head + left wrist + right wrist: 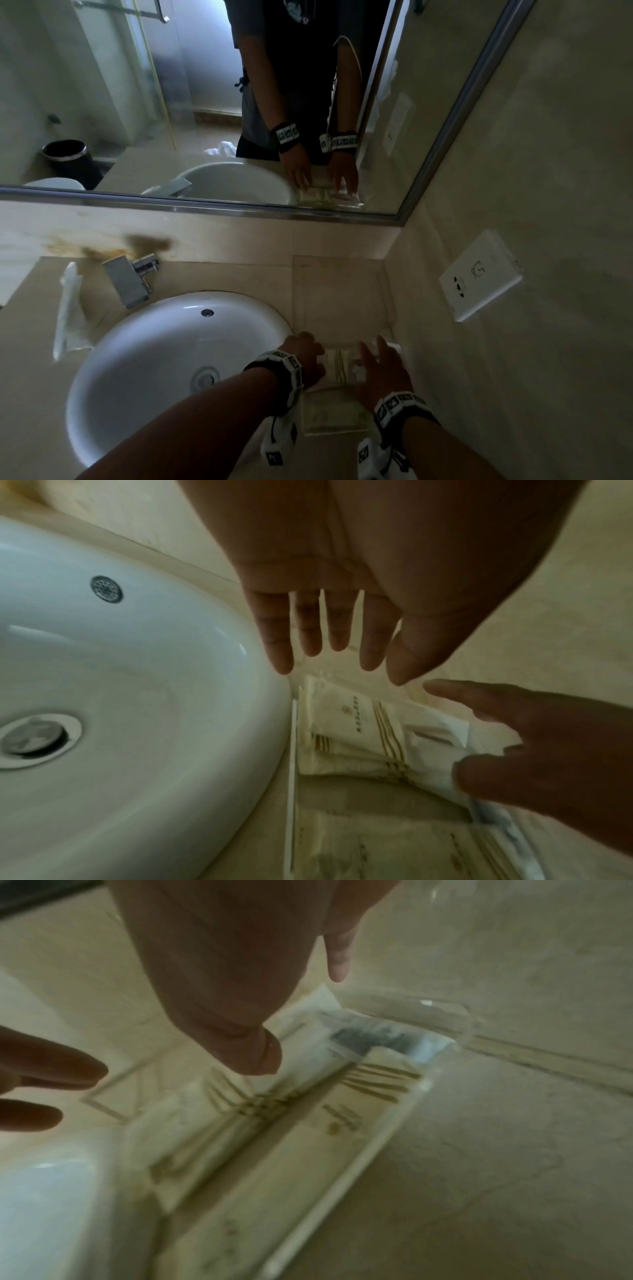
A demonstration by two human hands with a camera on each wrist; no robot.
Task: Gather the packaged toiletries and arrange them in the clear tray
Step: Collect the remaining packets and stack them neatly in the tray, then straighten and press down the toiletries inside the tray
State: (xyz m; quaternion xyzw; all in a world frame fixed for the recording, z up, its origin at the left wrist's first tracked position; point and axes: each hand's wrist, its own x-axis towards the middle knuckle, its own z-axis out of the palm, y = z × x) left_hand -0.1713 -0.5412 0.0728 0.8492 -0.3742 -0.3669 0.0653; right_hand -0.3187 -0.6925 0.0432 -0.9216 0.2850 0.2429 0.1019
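A clear tray (pixel 342 291) lies on the counter between the sink and the right wall. Several cream packaged toiletries (pixel 339 366) with gold stripes lie across its middle, and another flat packet (pixel 330 416) lies at its near end. My left hand (pixel 308 353) hovers at the tray's left side with straight, spread fingers, holding nothing. My right hand (pixel 375 354) is at the right side, fingers spread over the packets. In the left wrist view the left hand (pixel 335 653) sits above the packets (pixel 352 723). The right wrist view shows the right hand (pixel 298 1020) over the blurred packets (pixel 308 1096).
The white sink (pixel 171 342) sits directly left of the tray, with a chrome faucet (pixel 128 281) behind it. A crumpled white wrapper (pixel 68 308) lies at the far left of the counter. A wall socket (pixel 479 277) is on the right wall. A mirror (pixel 205 102) is ahead.
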